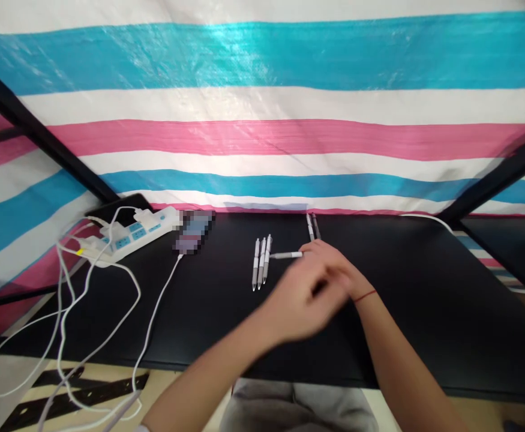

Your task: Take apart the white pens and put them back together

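My left hand [307,297] is smeared by motion over the middle of the black desk, crossing in front of my right hand; its fingers look curled, but what they hold, if anything, cannot be made out. Behind it, my right hand [334,261], with a thin red string at the wrist, has its fingertips closed at the right end of a white and grey pen [287,255], which points left. Left of that pen, several similar pens [261,262] lie side by side. Beyond my right hand lie a white pen [309,227] and a darker pen [316,225], partly hidden.
A white power strip [145,231] with plugs and tangled white cables [64,300] occupies the left side. Beside it a blurred-out phone [194,232] is connected to a cable. Striped sheeting [262,138] hangs behind the black desk [424,288], with dark frame bars [491,162] at both sides.
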Tool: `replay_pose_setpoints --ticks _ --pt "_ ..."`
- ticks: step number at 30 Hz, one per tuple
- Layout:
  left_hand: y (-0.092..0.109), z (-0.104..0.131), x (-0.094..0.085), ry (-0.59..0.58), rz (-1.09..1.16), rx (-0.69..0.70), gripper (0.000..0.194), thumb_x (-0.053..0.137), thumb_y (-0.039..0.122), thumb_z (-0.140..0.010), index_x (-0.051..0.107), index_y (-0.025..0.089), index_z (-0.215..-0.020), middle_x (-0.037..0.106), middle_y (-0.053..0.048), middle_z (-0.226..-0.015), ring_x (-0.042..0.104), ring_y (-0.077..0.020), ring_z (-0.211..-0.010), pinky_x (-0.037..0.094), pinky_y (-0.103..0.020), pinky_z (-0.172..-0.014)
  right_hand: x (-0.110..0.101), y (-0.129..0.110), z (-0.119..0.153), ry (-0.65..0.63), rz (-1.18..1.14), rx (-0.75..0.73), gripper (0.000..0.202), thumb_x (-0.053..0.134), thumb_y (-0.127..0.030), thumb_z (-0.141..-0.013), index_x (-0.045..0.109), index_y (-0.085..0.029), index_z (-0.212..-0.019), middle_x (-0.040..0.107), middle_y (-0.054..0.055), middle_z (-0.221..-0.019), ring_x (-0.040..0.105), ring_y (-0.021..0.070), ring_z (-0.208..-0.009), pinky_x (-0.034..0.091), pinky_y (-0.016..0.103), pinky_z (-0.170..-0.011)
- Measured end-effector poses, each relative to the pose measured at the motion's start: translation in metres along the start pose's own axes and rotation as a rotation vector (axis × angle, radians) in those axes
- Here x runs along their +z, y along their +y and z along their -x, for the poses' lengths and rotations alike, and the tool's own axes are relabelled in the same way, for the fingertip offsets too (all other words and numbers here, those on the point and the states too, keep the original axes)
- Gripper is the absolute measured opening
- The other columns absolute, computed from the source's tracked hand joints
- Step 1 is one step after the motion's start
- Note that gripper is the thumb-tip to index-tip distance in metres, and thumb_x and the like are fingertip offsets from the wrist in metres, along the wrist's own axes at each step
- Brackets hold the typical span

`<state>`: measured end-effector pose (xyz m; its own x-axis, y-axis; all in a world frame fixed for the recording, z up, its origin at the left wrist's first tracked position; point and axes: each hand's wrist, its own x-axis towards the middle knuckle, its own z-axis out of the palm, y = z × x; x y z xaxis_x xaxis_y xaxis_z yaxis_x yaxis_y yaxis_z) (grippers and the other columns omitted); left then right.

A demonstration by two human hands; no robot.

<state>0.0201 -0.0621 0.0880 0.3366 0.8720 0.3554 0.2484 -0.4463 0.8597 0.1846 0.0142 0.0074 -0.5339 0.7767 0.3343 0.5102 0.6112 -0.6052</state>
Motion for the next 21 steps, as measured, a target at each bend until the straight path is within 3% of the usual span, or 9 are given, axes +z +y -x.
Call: replay_pose_setpoints --ticks 3,4,6,8,11,14,21 --pt "-0.050 -0.025 -0.025 0.066 -0.516 0.024 0.031 0.050 0.033 -0.091 0.058 0.021 -0.119 0.057 -0.011 -0.125 0.046 -0.0275 -0.120 0.038 -0.046 -0.101 -0.010 0.001 0.000 0.130 -0.065 0.073 0.022 0.047 -0.025 -0.091 0.063 -0.021 -0.106 0.065 0.008 -0.103 0.062 0.0199 -0.091 0.049 0.035 -0.084" --pt "-0.068 -0.031 -0.032 0.001 -0.620 0.012 0.033 0.049 0.035 -0.092 0.056 0.021 -0.121 0.058 -0.011 -0.124 0.049 -0.0271 -0.118 0.039 -0.045 -0.099 -0.011 0.002 -0.001 0.168 -0.073 0.097 0.021 0.049 -0.026 -0.090 0.063 -0.021 -0.105 0.065 0.007 -0.102 0.062 0.0193 -0.087 0.050 0.033 -0.080" --pt "-0.097 -0.037 -0.039 -0.148 -0.694 -0.032 0.031 0.044 0.037 -0.094 0.059 0.020 -0.115 0.064 -0.009 -0.107 0.058 -0.0232 -0.100 0.044 -0.039 -0.091 -0.012 0.003 -0.002 0.214 -0.108 0.128 0.020 0.053 -0.030 -0.088 0.065 -0.022 -0.101 0.065 0.007 -0.100 0.062 0.0181 -0.080 0.051 0.031 -0.073" --pt "-0.114 -0.035 -0.040 -0.171 -0.693 -0.049 0.030 0.038 0.037 -0.096 0.060 0.019 -0.107 0.064 -0.007 -0.100 0.059 -0.0208 -0.094 0.045 -0.035 -0.087 -0.012 0.004 -0.003 0.254 -0.176 0.181 0.020 0.058 -0.035 -0.085 0.066 -0.021 -0.098 0.066 0.006 -0.096 0.061 0.0173 -0.075 0.050 0.030 -0.068" --pt "-0.120 -0.028 -0.036 -0.123 -0.706 -0.012 0.029 0.035 0.034 -0.097 0.058 0.019 -0.103 0.062 -0.007 -0.096 0.058 -0.0205 -0.093 0.045 -0.034 -0.086 -0.014 0.006 -0.002 0.286 -0.334 0.331 0.026 0.062 -0.042 -0.083 0.065 -0.019 -0.094 0.066 0.004 -0.081 0.058 0.0152 -0.065 0.048 0.027 -0.059" --pt "-0.118 -0.023 -0.037 -0.118 -0.706 0.024 0.027 0.035 0.034 -0.097 0.057 0.019 -0.101 0.062 -0.008 -0.094 0.059 -0.0209 -0.091 0.046 -0.034 -0.084 -0.018 0.007 -0.001 0.232 -0.479 0.429 0.028 0.059 -0.045 -0.085 0.063 -0.018 -0.087 0.060 0.000 -0.064 0.051 0.0115 -0.052 0.042 0.024 -0.049" --pt "-0.119 -0.023 -0.043 -0.207 -0.640 -0.021 0.032 0.032 0.038 -0.098 0.056 0.019 -0.090 0.062 -0.005 -0.080 0.059 -0.0195 -0.076 0.046 -0.031 -0.072 -0.018 0.008 0.001 0.269 -0.632 0.291 0.023 0.067 -0.037 -0.081 0.059 -0.019 -0.094 0.062 -0.001 -0.073 0.061 0.0138 -0.067 0.051 0.029 -0.066"
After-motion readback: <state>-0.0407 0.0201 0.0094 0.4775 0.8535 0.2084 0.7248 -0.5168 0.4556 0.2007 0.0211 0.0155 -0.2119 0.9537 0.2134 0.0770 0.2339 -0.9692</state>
